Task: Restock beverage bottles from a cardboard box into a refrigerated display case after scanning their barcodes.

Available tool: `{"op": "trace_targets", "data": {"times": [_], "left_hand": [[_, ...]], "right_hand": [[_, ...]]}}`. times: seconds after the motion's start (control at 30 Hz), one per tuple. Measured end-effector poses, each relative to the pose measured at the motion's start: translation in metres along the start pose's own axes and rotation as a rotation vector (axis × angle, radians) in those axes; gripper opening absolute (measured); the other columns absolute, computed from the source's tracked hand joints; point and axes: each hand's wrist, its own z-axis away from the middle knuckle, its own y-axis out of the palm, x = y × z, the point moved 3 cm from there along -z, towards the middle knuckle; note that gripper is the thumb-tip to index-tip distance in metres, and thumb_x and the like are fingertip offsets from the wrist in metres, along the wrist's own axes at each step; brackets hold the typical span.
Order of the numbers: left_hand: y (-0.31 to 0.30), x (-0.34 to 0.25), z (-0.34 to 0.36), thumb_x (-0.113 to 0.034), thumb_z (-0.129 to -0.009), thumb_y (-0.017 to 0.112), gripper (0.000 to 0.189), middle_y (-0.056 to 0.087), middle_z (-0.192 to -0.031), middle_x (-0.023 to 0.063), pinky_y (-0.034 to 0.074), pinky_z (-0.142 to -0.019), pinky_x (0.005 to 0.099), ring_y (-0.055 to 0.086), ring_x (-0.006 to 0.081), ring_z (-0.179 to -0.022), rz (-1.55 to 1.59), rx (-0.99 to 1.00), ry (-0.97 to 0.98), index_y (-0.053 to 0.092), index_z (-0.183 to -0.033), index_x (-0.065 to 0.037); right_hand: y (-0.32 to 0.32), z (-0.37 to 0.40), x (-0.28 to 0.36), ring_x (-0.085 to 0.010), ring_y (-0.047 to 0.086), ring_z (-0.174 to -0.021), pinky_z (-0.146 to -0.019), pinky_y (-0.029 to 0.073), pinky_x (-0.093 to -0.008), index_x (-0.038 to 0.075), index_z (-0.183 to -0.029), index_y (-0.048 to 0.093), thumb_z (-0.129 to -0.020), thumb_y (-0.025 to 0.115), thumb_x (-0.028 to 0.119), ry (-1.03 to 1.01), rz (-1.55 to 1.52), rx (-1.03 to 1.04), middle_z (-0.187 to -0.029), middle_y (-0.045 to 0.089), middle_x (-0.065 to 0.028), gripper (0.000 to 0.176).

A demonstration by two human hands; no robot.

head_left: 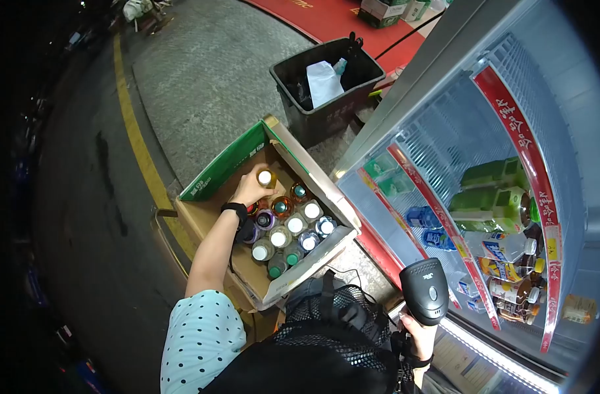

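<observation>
Inside an open cardboard box (222, 152), my left hand (249, 189) is closed around a drink bottle (266, 178) with a pale cap and amber sides. Close by stand several more bottles, some with white caps (295, 224), others with green caps (277, 270) or a purple one (264, 218). Down at the lower right, my right hand (419, 335) grips a black barcode scanner (426, 289) by its handle, partly hidden behind the scanner's head.
To the right stands an open-front fridge with red-edged shelves (510, 118) bearing drink bottles (497, 207). A black bin (320, 121) with white paper in it stands beyond the box. Left of it, a yellow line (132, 125) marks the ground. A mesh bag (326, 328) covers the lower middle.
</observation>
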Motion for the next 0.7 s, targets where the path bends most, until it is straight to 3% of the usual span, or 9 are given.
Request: {"op": "trace_targets", "data": {"times": [0.13, 0.23, 0.3, 0.43, 0.53, 0.6, 0.63, 0.7], "left_hand": [[0.011, 0.044, -0.003, -0.032, -0.052, 0.08, 0.068, 0.059, -0.098, 0.0182, 0.045, -0.083, 0.0363, 0.056, 0.0316, -0.095, -0.055, 0.086, -0.112, 0.045, -0.105, -0.007], [0.011, 0.05, -0.005, -0.037, -0.051, 0.08, 0.068, 0.059, -0.097, 0.0181, 0.044, -0.082, 0.0366, 0.056, 0.0313, -0.095, -0.044, 0.07, -0.155, 0.046, -0.103, -0.008], [0.012, 0.053, -0.009, -0.044, -0.052, 0.078, 0.07, 0.06, -0.097, 0.0149, 0.044, -0.082, 0.0357, 0.057, 0.0265, -0.095, -0.131, 0.088, -0.263, 0.045, -0.102, -0.008], [0.012, 0.042, -0.011, -0.054, -0.053, 0.073, 0.071, 0.057, -0.102, 0.0172, 0.042, -0.085, 0.0381, 0.055, 0.0292, -0.098, -0.327, 0.14, -0.282, 0.046, -0.101, -0.008], [0.02, 0.056, -0.015, -0.063, -0.054, 0.066, 0.083, 0.053, -0.11, 0.021, 0.039, -0.089, 0.0379, 0.05, 0.0323, -0.105, -0.341, 0.225, -0.35, 0.045, -0.11, -0.005], [0.023, 0.068, -0.017, -0.068, -0.055, 0.061, 0.098, 0.047, -0.117, 0.023, 0.036, -0.093, 0.0349, 0.045, 0.0332, -0.111, -0.325, 0.216, -0.475, 0.038, -0.121, 0.001], [0.025, 0.072, -0.019, -0.071, -0.056, 0.058, 0.106, 0.043, -0.122, 0.0241, 0.034, -0.095, 0.0333, 0.041, 0.0326, -0.115, -0.327, 0.317, -0.495, 0.033, -0.125, 0.005], [0.024, 0.063, -0.018, -0.072, -0.056, 0.057, 0.105, 0.043, -0.122, 0.024, 0.034, -0.095, 0.0344, 0.042, 0.0332, -0.115, -0.387, 0.32, -0.463, 0.034, -0.124, 0.005]], "right_hand": [[0.011, 0.0, 0.009, -0.009, 0.054, -0.055, -0.049, 0.043, -0.02, -0.001, -0.092, 0.054, -0.063, 0.068, -0.002, 0.003, -0.05, -0.032, -0.07, 0.059, -0.006, 0.032], [0.015, 0.001, 0.01, -0.0083, 0.052, -0.055, -0.049, 0.041, -0.0193, 0.0, -0.088, 0.055, -0.065, 0.068, -0.002, -0.046, -0.023, -0.113, -0.069, 0.058, -0.0036, 0.027], [0.016, 0.002, 0.008, -0.0082, 0.052, -0.055, -0.05, 0.041, -0.0191, 0.0, -0.087, 0.055, -0.065, 0.068, -0.002, -0.054, -0.02, -0.14, -0.069, 0.058, -0.0034, 0.026], [0.021, 0.005, 0.009, -0.0079, 0.052, -0.057, -0.052, 0.042, -0.0193, 0.0, -0.088, 0.055, -0.065, 0.068, -0.001, -0.057, 0.004, -0.139, -0.071, 0.058, -0.0029, 0.026], [0.021, 0.008, 0.007, -0.0079, 0.053, -0.06, -0.054, 0.043, -0.0199, 0.0, -0.091, 0.054, -0.066, 0.069, 0.0, -0.068, -0.013, -0.163, -0.075, 0.058, -0.0028, 0.029], [0.021, 0.007, 0.001, -0.0078, 0.054, -0.061, -0.055, 0.043, -0.0202, -0.001, -0.092, 0.054, -0.066, 0.069, 0.001, -0.064, -0.036, -0.178, -0.076, 0.058, -0.0027, 0.031], [0.021, 0.007, 0.0, -0.008, 0.054, -0.062, -0.057, 0.044, -0.0205, -0.001, -0.093, 0.053, -0.066, 0.07, 0.002, -0.107, -0.039, -0.187, -0.077, 0.059, -0.0027, 0.032], [0.02, 0.008, -0.001, -0.0082, 0.055, -0.063, -0.058, 0.044, -0.0207, -0.001, -0.095, 0.053, -0.065, 0.07, 0.002, -0.157, -0.045, -0.205, -0.079, 0.059, -0.0028, 0.034]]}}
